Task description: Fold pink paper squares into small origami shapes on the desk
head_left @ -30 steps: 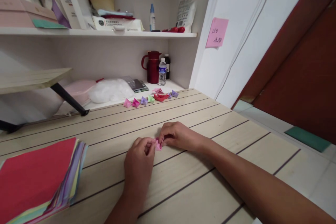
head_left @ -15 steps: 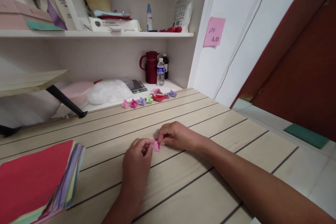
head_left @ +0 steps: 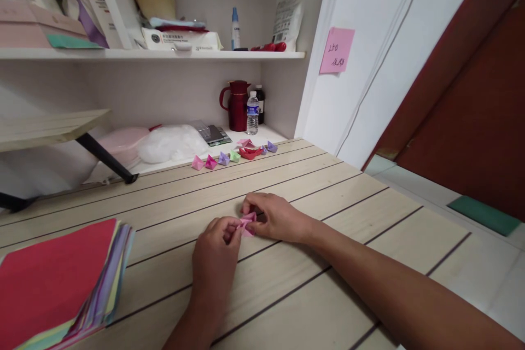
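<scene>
A small pink folded paper piece sits between both hands, just above the wooden table. My left hand pinches its left side with curled fingers. My right hand pinches its right side, fingers bent over the paper. Much of the paper is hidden by my fingertips. A stack of coloured paper sheets, red on top, lies at the near left of the table.
A row of several small folded paper shapes lies at the table's far edge. Behind it stand a dark red jug, a water bottle and a white plastic bag. A shelf holds boxes. A pink note sticks on the wall.
Both hands stay on the pink paper. My right hand's fingers have shifted over the piece and it has turned slightly.
</scene>
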A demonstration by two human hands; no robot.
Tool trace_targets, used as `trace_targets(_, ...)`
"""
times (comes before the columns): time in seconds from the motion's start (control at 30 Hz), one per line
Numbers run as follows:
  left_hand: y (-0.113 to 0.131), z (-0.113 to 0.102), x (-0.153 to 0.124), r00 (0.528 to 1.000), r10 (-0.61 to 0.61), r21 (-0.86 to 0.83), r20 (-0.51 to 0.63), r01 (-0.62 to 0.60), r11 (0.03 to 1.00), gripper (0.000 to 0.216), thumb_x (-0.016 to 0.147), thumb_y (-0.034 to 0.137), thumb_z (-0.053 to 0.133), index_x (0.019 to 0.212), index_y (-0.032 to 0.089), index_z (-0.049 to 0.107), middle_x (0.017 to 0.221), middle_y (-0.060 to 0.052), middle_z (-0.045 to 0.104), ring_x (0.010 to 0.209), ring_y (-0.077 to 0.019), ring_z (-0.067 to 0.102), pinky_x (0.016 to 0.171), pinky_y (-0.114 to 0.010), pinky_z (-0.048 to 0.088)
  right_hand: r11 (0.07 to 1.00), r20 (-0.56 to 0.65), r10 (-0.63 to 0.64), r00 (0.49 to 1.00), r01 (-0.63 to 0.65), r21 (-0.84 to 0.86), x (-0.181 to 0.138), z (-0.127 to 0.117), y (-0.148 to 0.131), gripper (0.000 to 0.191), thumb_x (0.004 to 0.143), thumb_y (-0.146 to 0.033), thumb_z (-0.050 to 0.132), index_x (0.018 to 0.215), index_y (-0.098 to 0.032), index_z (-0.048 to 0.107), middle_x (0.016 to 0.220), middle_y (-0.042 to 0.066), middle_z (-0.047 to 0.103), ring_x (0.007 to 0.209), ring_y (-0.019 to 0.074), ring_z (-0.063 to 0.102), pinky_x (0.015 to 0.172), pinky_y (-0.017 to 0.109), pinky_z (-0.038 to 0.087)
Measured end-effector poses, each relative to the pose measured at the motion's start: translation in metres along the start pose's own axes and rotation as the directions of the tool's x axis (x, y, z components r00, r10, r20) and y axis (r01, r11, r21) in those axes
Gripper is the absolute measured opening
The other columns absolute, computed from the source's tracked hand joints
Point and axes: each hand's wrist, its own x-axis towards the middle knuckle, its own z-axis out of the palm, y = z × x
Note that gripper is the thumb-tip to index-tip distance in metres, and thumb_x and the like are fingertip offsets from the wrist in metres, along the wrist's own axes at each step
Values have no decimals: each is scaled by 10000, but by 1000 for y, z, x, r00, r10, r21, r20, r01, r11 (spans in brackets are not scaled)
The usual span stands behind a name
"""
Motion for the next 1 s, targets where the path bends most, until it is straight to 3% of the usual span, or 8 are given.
trace_targets(0.2,-2,2,0,1000,-10,-1,7,10,1000,59,790,263,615,788,245,671,759,10,698,637,-140,628,626,-272,497,998,14,-69,998,69,-7,1,2,2,176,755,-81,674,878,-207,675,915,18,695,842,162,623,742,246,456)
trace_targets(0.37,-1,1,1,1000,24,-24,7,-23,999,86,784,238,600,836,241,668,841,1,672,660,-134,625,658,-282,509,993,16,-117,993,117,-15,2,4,4,135,806,-84,668,852,-201,715,1073,54,701,945,180,654,821,270,486)
trace_targets(0.57,0,-3,3,994,85,-64,64,-81,995,184,749,193,597,909,245,673,953,0,617,641,-106,617,675,-285,517,989,4,-142,990,142,-38,4,3,4,62,825,-135,700,814,-192,722,1068,63,714,968,196,665,862,299,478)
trace_targets(0.87,1,-9,6,973,122,-102,197,-104,989,102,749,201,598,838,228,638,957,-16,578,761,-139,612,760,-343,522,984,13,-142,990,143,-107,2,0,-2,35,829,-178,727,815,-210,729,1069,35,731,999,201,660,901,345,435)
trace_targets(1.0,-2,-10,7,971,126,-125,205,-101,987,35,758,217,613,787,231,602,931,-9,568,796,-144,605,766,-333,519,985,10,-138,990,139,-104,1,-1,-3,24,825,-194,738,821,-217,733,1083,25,730,1009,205,656,916,357,421)
